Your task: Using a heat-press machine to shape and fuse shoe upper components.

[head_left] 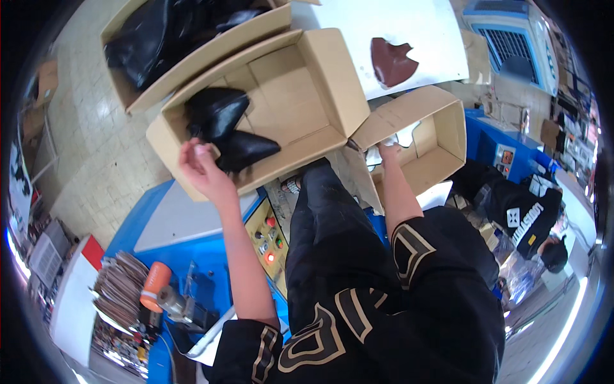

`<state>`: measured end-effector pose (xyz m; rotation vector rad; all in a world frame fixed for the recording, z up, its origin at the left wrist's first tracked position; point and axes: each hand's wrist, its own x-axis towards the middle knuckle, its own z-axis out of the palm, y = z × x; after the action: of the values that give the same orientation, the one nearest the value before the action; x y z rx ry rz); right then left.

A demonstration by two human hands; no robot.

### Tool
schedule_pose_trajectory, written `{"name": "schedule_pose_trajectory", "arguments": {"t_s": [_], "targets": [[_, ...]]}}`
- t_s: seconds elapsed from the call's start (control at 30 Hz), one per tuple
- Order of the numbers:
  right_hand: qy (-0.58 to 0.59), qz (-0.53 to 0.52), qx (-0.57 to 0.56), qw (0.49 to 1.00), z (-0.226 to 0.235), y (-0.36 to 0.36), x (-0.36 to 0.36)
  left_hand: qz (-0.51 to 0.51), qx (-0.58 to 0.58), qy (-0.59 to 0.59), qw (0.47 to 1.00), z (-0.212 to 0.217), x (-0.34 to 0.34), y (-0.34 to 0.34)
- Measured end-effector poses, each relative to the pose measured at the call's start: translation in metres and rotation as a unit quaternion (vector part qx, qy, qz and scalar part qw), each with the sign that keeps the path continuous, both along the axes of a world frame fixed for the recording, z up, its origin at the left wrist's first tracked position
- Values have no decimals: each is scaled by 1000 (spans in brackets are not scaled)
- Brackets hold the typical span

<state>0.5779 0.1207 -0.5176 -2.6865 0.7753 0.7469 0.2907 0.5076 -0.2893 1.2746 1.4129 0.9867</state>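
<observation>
My left hand (203, 168) is over the near left rim of a cardboard box (320, 137), palm turned up, fingers loosely bent and apart. Nothing shows in it. Right beside its fingertips, two glossy black pointed pieces, like leather shoe uppers, lie in that box: one upper (220, 110) farther back, the other upper (249, 148) nearer. My right hand (389, 152) reaches into a smaller cardboard box (441, 160) on the right. Its fingers are closed at a thin white piece (373, 157); the fingertips are partly hidden. Another white piece (408, 134) lies just beyond.
A third box (211, 48) at the back left holds more black leather pieces. A brown cut piece (391, 62) lies on a white table (441, 38). Below my left arm are a blue machine (211, 269) and its button panel (268, 242). A person in black (518, 211) is at the right.
</observation>
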Motion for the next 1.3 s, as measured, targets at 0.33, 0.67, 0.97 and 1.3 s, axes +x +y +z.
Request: {"name": "schedule_pose_trajectory", "arguments": {"t_s": [0.33,0.67,0.97,1.3], "targets": [[22,457,-66,887,68,-10,33,-13,-111,7,994,-4,-137,-132],[88,206,484,846,278,1,-131,-323,-300,73,895,64,-124,-242],[39,565,472,676,360,80,-277,-10,-202,-172,964,108,-186,-312],[125,807,559,143,479,175,-529,136,19,147,980,110,-279,-474]]}}
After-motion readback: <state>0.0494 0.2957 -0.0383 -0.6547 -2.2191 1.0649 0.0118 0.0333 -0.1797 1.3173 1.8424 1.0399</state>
